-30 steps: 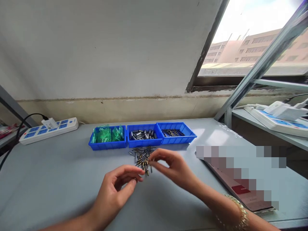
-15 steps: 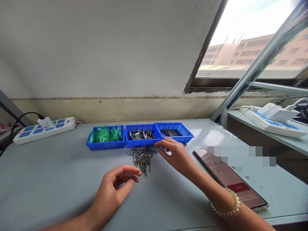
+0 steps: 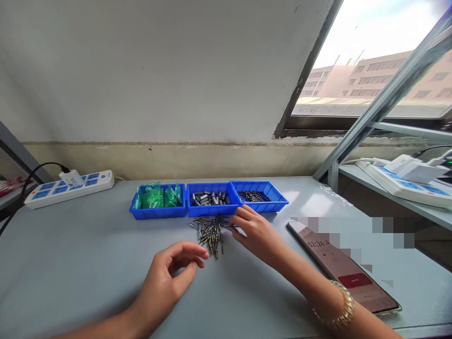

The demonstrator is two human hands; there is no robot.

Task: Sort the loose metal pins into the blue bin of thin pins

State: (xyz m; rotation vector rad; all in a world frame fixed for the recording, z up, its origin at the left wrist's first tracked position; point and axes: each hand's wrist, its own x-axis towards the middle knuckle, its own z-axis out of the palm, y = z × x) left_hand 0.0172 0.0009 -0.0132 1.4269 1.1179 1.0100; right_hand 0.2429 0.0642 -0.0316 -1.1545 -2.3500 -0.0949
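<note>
A pile of thin metal pins with thicker silver and brass-coloured sections [image 3: 212, 233] lies loose on the grey table [image 3: 106, 263]. At its right edge my right hand [image 3: 252, 230] pinches what looks like one thin pin, whose end shows at the fingertips. My left hand [image 3: 169, 273] rests near the pile's lower left, fingers curved and apart from the thumb, holding nothing. Just behind the pile, a blue bin [image 3: 197, 212] contains short silver metal pieces [image 3: 212, 197]. To its right, another blue bin [image 3: 278, 195] holds thin dark pins [image 3: 252, 195].
A third blue bin [image 3: 141, 214] on the left holds green plastic packets [image 3: 153, 196]. A phone [image 3: 342, 268] lies beside my right forearm. Power strips stand at far left [image 3: 76, 188] and far right [image 3: 406, 181]. A metal frame bar [image 3: 374, 103] slants up before the window.
My right hand has shifted slightly down, and its fingertips have closed together at the pile's right edge. The left hand stays almost still. The whole view has shifted slightly.
</note>
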